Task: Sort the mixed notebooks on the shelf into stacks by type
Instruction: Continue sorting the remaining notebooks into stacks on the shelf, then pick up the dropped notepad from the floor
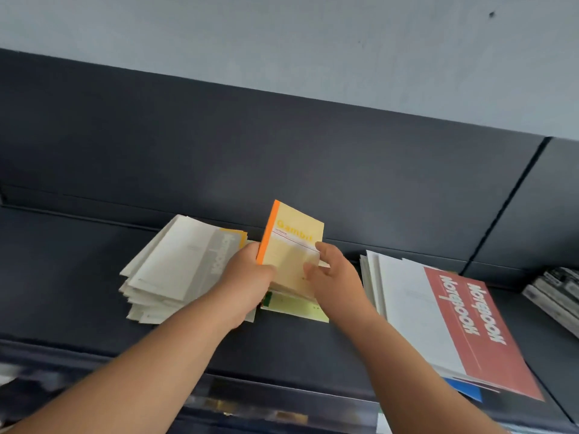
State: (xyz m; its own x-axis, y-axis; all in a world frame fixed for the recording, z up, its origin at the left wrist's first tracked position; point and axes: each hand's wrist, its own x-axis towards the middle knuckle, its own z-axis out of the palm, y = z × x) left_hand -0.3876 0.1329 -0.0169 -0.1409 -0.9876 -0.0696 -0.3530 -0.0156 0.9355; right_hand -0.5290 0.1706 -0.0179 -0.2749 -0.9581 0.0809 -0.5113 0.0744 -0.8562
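Left hand (pixel 247 277): fingers curled round the orange spine side of the Gambit notebook (pixel 294 245), holding it tight.
Right hand (pixel 336 277): pinches the other side of the same notebook, thumb on the yellow cover.
Gambit notebook: yellow with an orange spine, lifted and tipped up, over the middle of the shelf (pixel 78 277), near its back edge.
Light green notebook (pixel 294 310): lies flat on the shelf right under the two hands.
Grey notebook stack (pixel 169 270): a messy pile on the shelf, just beside the left hand.
Red notebook stack (pixel 470 324): big notebooks toward the right end, reaching the front edge.
Dark books (pixel 557 296): at the far right edge.
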